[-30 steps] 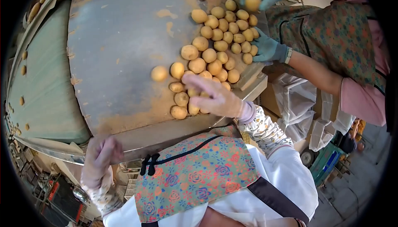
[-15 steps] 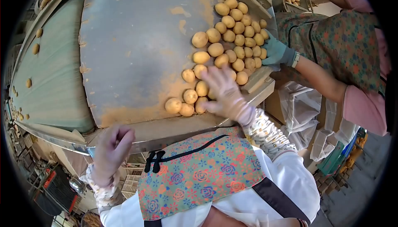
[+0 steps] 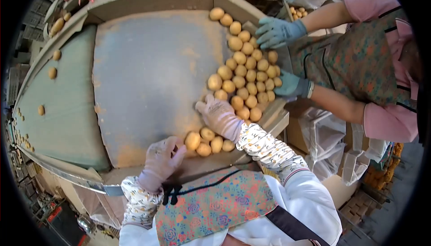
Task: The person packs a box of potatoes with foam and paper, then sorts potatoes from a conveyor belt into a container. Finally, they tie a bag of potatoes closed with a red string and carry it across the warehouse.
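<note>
Head view: a broad grey board [image 3: 152,84] carries round tan potatoes, gathered mostly on its right side. The main cluster [image 3: 250,75] is packed closely together, with a short line of potatoes [image 3: 226,20] running from it toward the far rim. A smaller group [image 3: 203,149] lies apart from it, close to the near rim [image 3: 134,173].

The left hand [image 3: 162,159], in a thin pale glove, is over the near part of the board, just left of the smaller group. Its grip is released, the fingers loosely bent and the thumb spread away from them. The right hand [image 3: 220,115], gloved alike, is low at the near left edge of the main cluster, beyond the smaller group; its palm side is hidden, so whether it grasps a potato cannot be told.

Left of the board, a green belt [image 3: 67,111] bears a few scattered potatoes. On the right stands a co-worker in a floral apron [image 3: 350,66] and blue-green gloves. One co-worker's hand [image 3: 277,32] is at the far right of the cluster, fingers spread; the other [image 3: 289,85] touches potatoes at its right edge. Clear plastic bags [image 3: 325,133] hang nearer, right of the board
</note>
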A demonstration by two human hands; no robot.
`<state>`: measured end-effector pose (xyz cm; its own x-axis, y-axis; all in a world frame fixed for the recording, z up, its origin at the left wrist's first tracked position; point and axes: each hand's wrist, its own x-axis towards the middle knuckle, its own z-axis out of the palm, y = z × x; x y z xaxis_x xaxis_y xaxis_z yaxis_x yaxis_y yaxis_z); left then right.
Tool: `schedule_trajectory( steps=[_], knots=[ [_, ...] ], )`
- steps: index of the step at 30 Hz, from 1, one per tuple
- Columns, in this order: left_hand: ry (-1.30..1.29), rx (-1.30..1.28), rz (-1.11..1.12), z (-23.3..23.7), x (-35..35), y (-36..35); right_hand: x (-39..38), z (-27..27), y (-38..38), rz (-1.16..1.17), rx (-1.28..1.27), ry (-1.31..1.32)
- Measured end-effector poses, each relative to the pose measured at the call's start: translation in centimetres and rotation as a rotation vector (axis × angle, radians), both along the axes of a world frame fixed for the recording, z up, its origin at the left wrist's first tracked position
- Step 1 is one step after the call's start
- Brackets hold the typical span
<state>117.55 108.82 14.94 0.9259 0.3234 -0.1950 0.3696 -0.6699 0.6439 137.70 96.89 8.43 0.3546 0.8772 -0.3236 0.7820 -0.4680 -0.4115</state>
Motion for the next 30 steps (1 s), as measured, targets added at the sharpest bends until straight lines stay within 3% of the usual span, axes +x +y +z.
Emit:
schedule_trajectory(
  steps=[1,4,7,10,12,13,16,17,20,22,25,28,29,30],
  knots=[
    [-0.006,-0.025,0.038,0.2,0.1,0.1,-0.1,-0.5,0.1,-0.035,0.192,-0.003],
    [-0.036,-0.133,0.157,0.5,0.8,0.4,-0.1,0.7,0.1,-0.113,0.407,0.288],
    [-0.068,-0.230,0.229,1.0,1.0,0.4,-0.8,3.8,1.0,-0.417,0.172,1.046],
    [-0.199,-0.205,0.202,1.2,1.2,0.5,-3.6,4.3,1.7,-0.236,0.201,1.285],
    [-0.393,-0.124,0.183,0.3,1.2,0.4,-3.9,7.3,1.9,0.004,0.666,0.686],
    [-0.419,-0.245,0.261,0.3,1.0,0.5,-4.3,9.6,2.1,0.120,0.868,0.370],
    [-0.371,-0.440,0.420,1.1,0.5,0.5,0.1,15.1,3.3,0.434,1.311,0.076],
    [-0.288,-0.387,0.415,1.6,0.7,0.5,3.1,16.5,4.7,0.426,1.335,-0.057],
    [-0.229,-0.307,0.328,1.1,0.4,0.4,13.3,17.0,10.3,0.031,0.961,-0.347],
    [-0.263,-0.297,0.302,-0.2,0.1,0.6,14.9,15.7,10.0,-0.015,0.833,-0.276],
    [-0.245,-0.352,0.400,1.2,0.7,0.4,14.3,8.1,6.5,-0.031,0.311,0.116],
    [-0.256,-0.327,0.398,1.2,1.0,0.3,12.3,-1.5,3.4,-0.384,-0.077,-0.048],
    [-0.239,-0.320,0.388,1.2,1.3,0.5,8.8,-0.3,2.5,-0.337,-0.056,-0.052],
    [-0.214,-0.317,0.383,1.3,1.3,0.4,5.9,-0.8,0.7,-0.268,0.152,-0.053]
  ],
)
